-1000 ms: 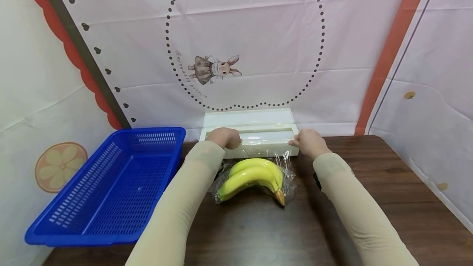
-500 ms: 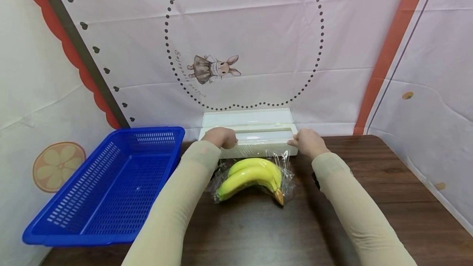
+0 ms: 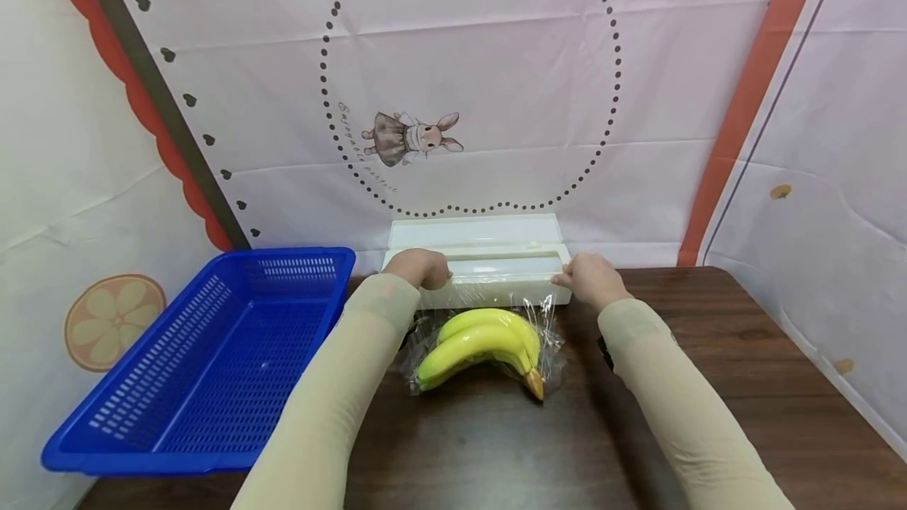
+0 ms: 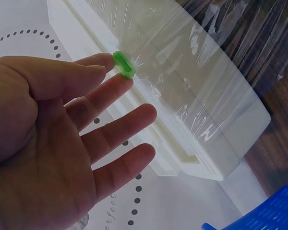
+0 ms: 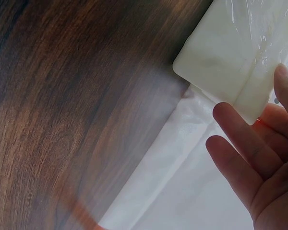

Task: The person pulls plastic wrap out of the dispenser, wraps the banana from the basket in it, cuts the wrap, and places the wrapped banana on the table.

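A white cling film dispenser box (image 3: pixel 496 290) lies at the back of the table, its lid raised and the roll showing inside. My right hand (image 3: pixel 594 278) grips the box's right end, thumb on the front edge. My left hand (image 3: pixel 418 267) is over the left part of the box. In the left wrist view, its index and middle fingertips touch a small green slide cutter (image 4: pixel 124 64) on the box's rim; the other fingers are extended. Clear film (image 4: pixel 206 110) runs over the front of the box. Before it lie yellow bananas (image 3: pixel 489 343) covered in film.
A blue plastic basket (image 3: pixel 283 415) stands on the left of the brown wooden table (image 3: pixel 510 455). A printed cloth (image 3: pixel 482 101) hangs behind the box and along both sides.
My left hand has moved a little to the left along the box's front edge. My right hand stays on the right end. The bananas and basket have not moved.
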The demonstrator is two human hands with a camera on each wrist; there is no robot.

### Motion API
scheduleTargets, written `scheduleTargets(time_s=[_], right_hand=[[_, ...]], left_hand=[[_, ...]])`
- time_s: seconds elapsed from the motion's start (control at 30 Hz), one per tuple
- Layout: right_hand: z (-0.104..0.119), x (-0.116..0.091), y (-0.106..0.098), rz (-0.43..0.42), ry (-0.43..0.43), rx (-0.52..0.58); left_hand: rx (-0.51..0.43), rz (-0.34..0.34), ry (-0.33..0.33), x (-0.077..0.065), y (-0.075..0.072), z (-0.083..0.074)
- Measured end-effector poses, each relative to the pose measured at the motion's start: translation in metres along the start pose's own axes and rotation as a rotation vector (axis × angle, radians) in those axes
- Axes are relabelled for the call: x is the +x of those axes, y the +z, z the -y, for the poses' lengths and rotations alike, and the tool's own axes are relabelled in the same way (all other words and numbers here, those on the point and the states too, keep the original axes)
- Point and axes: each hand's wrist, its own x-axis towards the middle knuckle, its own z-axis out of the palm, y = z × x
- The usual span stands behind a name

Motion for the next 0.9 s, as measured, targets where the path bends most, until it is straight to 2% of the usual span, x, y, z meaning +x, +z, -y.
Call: scheduleTargets(time_s=[0.4,0.57,0.9], right_hand=[[-0.001,0.001,0.001,-0.001,-0.001,-0.014],[-0.001,0.002,0.000,-0.005,-0.007,-0.015],[-0.002,0.002,0.001,-0.003,-0.003,-0.022]], left_hand=[[0.030,-0.016,-0.009,-0.002,-0.001,0.002],[0.020,-0.021,-0.025,-0.003,-0.003,0.005],[0.020,-0.016,-0.017,-0.001,0.000,0.010]])
